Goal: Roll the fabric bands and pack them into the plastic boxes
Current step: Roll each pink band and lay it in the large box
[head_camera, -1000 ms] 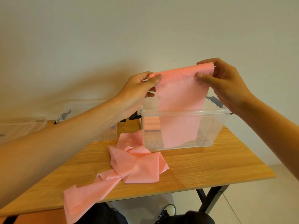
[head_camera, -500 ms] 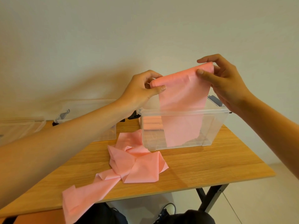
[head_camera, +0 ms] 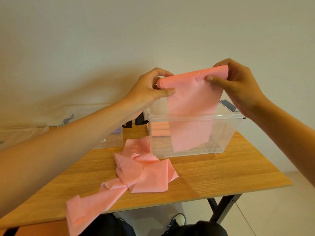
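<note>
Below the near table edge lie a dark bag (head_camera: 209,227) and a shoe (head_camera: 175,222). A loose pink fabric band (head_camera: 144,171) lies crumpled on the wooden table (head_camera: 221,176), its tail drooping over the near edge at the left. Behind it stands a clear plastic box (head_camera: 230,133), with rolled pink bands (head_camera: 159,130) stacked at its far left. Above the box, both hands hold up a pink strip (head_camera: 190,99) by its top edge, which is curled into a small roll. The left hand (head_camera: 150,91) pinches the left end and the right hand (head_camera: 238,84) the right, thumbs in front. The strip hangs down and shows through the box's near wall, hiding the middle. The left forearm covers most of a second clear box (head_camera: 109,142) farther left.
</note>
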Available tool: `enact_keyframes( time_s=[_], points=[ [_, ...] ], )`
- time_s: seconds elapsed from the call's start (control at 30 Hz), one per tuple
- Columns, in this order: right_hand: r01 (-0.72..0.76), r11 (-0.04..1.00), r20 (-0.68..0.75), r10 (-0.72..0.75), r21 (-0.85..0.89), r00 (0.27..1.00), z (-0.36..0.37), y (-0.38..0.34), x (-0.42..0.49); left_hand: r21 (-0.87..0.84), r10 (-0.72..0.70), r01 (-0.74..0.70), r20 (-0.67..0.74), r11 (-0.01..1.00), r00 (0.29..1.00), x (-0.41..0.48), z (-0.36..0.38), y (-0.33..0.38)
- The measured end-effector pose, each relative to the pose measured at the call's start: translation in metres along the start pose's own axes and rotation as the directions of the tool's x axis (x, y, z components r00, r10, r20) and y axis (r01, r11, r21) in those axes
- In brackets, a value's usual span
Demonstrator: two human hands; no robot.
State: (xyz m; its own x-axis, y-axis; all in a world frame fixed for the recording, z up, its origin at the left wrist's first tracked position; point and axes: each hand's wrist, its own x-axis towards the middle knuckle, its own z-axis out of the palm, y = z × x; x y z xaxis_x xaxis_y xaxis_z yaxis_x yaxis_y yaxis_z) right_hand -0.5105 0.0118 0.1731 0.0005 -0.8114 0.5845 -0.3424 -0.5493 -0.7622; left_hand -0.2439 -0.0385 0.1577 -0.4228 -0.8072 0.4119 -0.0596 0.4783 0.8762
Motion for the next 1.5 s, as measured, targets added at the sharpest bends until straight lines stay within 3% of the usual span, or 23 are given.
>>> enact_keyframes(
  time_s=[0.27, 0.5, 0.63, 0.73, 0.9, 1.1, 1.27, 1.5],
  points=[
    [-0.032, 0.999, -0.035, 0.032, -0.007, 0.999, 0.009, -0.002, -0.001, 0.183, 0.095, -0.082, -0.064, 0.980, 0.993, 0.006, 0.003, -0.001],
    [-0.037, 0.996, 0.044, 0.034, 0.082, 0.998, 0.005, 0.002, 0.003, 0.006, -0.025, 0.025, -0.087, 1.000, 0.996, 0.009, 0.004, -0.007],
    [-0.021, 0.999, 0.028, 0.020, 0.038, 0.999, 0.002, 0.003, 0.007, -0.104, -0.080, 0.077, -0.028, 0.992, 0.996, 0.010, 0.002, -0.008],
    [-0.025, 1.000, -0.012, 0.025, 0.011, 1.000, 0.002, 0.005, 0.007, -0.062, -0.053, 0.053, 0.005, 0.997, 0.999, 0.008, 0.002, -0.007],
    [-0.036, 0.999, -0.021, 0.036, -0.032, 0.999, 0.006, 0.009, 0.007, 0.041, -0.004, 0.007, -0.060, 0.999, 0.998, 0.013, 0.002, -0.009],
    [-0.029, 0.999, -0.020, 0.029, -0.042, 0.999, 0.006, 0.007, 0.011, -0.046, -0.109, 0.107, -0.036, 0.993, 0.993, 0.017, 0.002, -0.015],
    [-0.068, 0.995, 0.081, 0.063, 0.071, 0.995, 0.005, -0.001, 0.010, -0.135, -0.169, 0.164, -0.026, 0.977, 0.985, 0.018, 0.003, -0.014],
    [-0.070, 0.997, 0.028, 0.069, 0.021, 0.997, 0.008, -0.001, 0.009, -0.052, -0.079, 0.078, -0.020, 0.996, 0.997, 0.014, 0.000, -0.013]
  ],
)
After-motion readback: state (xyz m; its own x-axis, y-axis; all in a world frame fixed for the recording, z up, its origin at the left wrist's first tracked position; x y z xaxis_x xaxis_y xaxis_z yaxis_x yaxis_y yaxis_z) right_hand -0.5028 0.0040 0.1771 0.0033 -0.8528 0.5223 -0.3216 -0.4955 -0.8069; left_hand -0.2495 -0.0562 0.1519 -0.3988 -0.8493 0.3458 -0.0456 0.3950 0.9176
